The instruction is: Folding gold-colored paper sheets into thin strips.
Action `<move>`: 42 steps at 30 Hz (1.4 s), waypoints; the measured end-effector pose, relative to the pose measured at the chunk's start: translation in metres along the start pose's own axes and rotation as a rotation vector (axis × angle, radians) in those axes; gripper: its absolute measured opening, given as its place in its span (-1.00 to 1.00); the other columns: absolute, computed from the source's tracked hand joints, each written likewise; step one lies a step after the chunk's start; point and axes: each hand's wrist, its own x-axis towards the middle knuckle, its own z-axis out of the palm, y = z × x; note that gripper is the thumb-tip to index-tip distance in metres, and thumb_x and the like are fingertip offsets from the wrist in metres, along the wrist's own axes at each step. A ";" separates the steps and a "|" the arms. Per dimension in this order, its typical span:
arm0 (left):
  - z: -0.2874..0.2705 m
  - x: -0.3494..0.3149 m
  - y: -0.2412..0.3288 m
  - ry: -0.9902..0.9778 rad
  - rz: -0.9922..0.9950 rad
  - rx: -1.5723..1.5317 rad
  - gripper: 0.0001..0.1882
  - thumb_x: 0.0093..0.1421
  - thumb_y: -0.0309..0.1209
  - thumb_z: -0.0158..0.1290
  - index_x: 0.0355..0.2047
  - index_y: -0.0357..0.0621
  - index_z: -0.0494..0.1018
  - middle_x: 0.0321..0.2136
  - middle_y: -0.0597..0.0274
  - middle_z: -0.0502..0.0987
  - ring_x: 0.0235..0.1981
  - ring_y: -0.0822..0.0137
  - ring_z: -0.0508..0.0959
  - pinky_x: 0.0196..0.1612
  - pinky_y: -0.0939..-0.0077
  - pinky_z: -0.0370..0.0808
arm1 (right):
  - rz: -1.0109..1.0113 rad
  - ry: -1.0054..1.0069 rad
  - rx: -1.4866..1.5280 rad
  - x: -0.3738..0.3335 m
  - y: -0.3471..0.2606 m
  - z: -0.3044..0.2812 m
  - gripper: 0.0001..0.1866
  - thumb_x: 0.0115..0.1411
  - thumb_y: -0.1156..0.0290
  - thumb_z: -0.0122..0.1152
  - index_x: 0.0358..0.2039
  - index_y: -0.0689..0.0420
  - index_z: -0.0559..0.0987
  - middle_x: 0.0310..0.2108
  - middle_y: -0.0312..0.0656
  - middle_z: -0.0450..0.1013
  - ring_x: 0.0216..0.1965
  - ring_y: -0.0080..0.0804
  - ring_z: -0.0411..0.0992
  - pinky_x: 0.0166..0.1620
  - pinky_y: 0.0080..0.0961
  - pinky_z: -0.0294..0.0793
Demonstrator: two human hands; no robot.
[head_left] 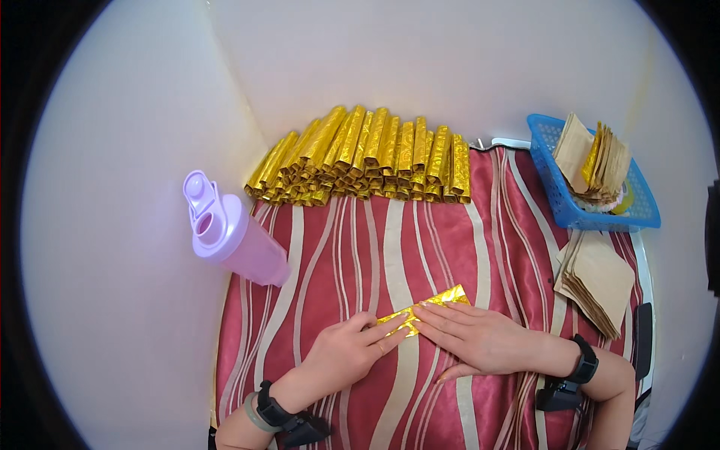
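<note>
A flattened strip of shiny gold foil paper [456, 293] lies slantwise on the striped cloth in front of me. The fingers of my left hand [345, 351] rest stretched out over its left end, with the thumb at the strip's edge. Flat across its middle and right part lies my right hand [484, 341], fingers extended and thumb spread away over the cloth. Both hands press on the strip from above and hide much of it. Neither hand is closed around anything. Farther off, several folded gold foil tubes [379, 146] are stacked in a heap.
At the left stands a tilted-looking lilac shaker bottle [240, 238]. A blue basket [559, 184] at the far right holds brown papers and a gold piece. Below it lies a stack of brown paper squares [600, 277]. Red striped cloth [322, 262] covers the table; pale walls rise around.
</note>
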 end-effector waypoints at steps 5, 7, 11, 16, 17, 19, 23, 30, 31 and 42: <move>-0.013 -0.009 0.011 -0.095 -0.012 0.036 -0.49 -0.03 -0.50 0.07 0.02 -0.14 0.49 0.09 0.20 0.47 -0.05 0.23 0.52 -0.13 0.50 0.55 | 0.015 -0.014 0.041 0.001 0.000 -0.001 -0.09 0.19 -0.15 0.08 0.28 0.36 0.16 0.32 0.12 0.10 0.37 -0.11 0.05 0.37 -0.24 0.03; -0.014 -0.009 0.022 -0.102 -0.023 0.183 -0.51 0.06 -0.47 0.01 0.06 -0.25 0.43 0.10 0.01 0.43 0.02 0.18 0.49 -0.02 0.45 0.49 | 0.016 -0.022 0.038 0.001 0.000 -0.001 -0.08 0.19 -0.16 0.07 0.28 0.36 0.15 0.32 0.13 0.09 0.37 -0.11 0.05 0.37 -0.24 0.03; -0.013 -0.015 0.033 -0.152 -0.051 0.286 -0.51 0.14 -0.45 -0.04 0.12 -0.30 0.37 0.11 -0.11 0.40 0.11 0.12 0.44 0.05 0.40 0.45 | 0.013 -0.027 0.009 0.002 -0.001 -0.001 -0.08 0.20 -0.17 0.04 0.29 0.35 0.15 0.32 0.11 0.09 0.37 -0.11 0.06 0.37 -0.25 0.04; -0.016 -0.021 0.027 -0.185 -0.060 0.166 -0.46 0.17 -0.45 -0.06 0.19 -0.26 0.30 0.18 -0.11 0.32 0.22 0.09 0.36 0.13 0.38 0.42 | 0.018 -0.028 0.002 0.002 0.000 0.000 -0.08 0.20 -0.19 0.03 0.30 0.34 0.14 0.33 0.08 0.10 0.36 -0.12 0.07 0.36 -0.25 0.05; -0.019 -0.022 0.024 -0.185 -0.060 0.165 -0.46 0.17 -0.45 -0.06 0.19 -0.26 0.30 0.18 -0.11 0.32 0.22 0.09 0.36 0.13 0.38 0.42 | 0.025 -0.032 0.001 0.002 -0.001 0.000 -0.07 0.19 -0.19 0.03 0.30 0.34 0.14 0.33 0.08 0.10 0.36 -0.12 0.07 0.36 -0.25 0.05; -0.027 -0.022 0.019 -0.264 -0.034 0.089 -0.43 0.17 -0.46 -0.07 0.24 -0.21 0.25 0.23 -0.11 0.26 0.24 0.10 0.34 0.16 0.37 0.40 | 0.029 -0.038 0.002 0.002 -0.001 -0.001 -0.07 0.19 -0.20 0.03 0.30 0.33 0.14 0.33 0.07 0.10 0.36 -0.12 0.08 0.36 -0.25 0.05; -0.027 -0.023 0.017 -0.275 -0.047 0.055 -0.41 0.17 -0.47 -0.07 0.26 -0.18 0.23 0.25 -0.10 0.23 0.26 0.12 0.32 0.18 0.35 0.38 | 0.028 -0.036 -0.005 0.003 -0.001 -0.001 -0.05 0.18 -0.20 0.05 0.30 0.34 0.13 0.33 0.07 0.11 0.35 -0.12 0.10 0.35 -0.25 0.07; -0.029 -0.023 0.015 -0.277 -0.072 -0.003 -0.42 0.19 -0.48 -0.07 0.25 -0.20 0.23 0.25 0.00 0.26 0.27 0.14 0.31 0.20 0.34 0.38 | 0.033 -0.034 -0.020 0.004 -0.002 -0.002 -0.05 0.17 -0.20 0.07 0.29 0.35 0.15 0.32 0.08 0.12 0.34 -0.11 0.11 0.34 -0.25 0.08; -0.028 -0.023 0.015 -0.268 -0.063 0.006 -0.43 0.19 -0.48 -0.07 0.25 -0.21 0.23 0.24 0.02 0.28 0.26 0.14 0.32 0.20 0.33 0.38 | 0.034 -0.035 -0.021 0.004 -0.002 -0.002 -0.05 0.17 -0.20 0.07 0.29 0.35 0.15 0.32 0.08 0.12 0.34 -0.11 0.11 0.34 -0.25 0.08; -0.028 -0.022 0.016 -0.205 -0.028 0.121 -0.52 0.15 -0.45 -0.01 0.12 -0.20 0.37 0.18 0.07 0.37 0.20 0.22 0.40 0.07 0.41 0.45 | 0.048 -0.047 -0.029 0.005 -0.005 -0.004 0.00 0.13 -0.26 0.07 0.28 0.36 0.16 0.32 0.11 0.10 0.36 -0.11 0.08 0.35 -0.23 0.07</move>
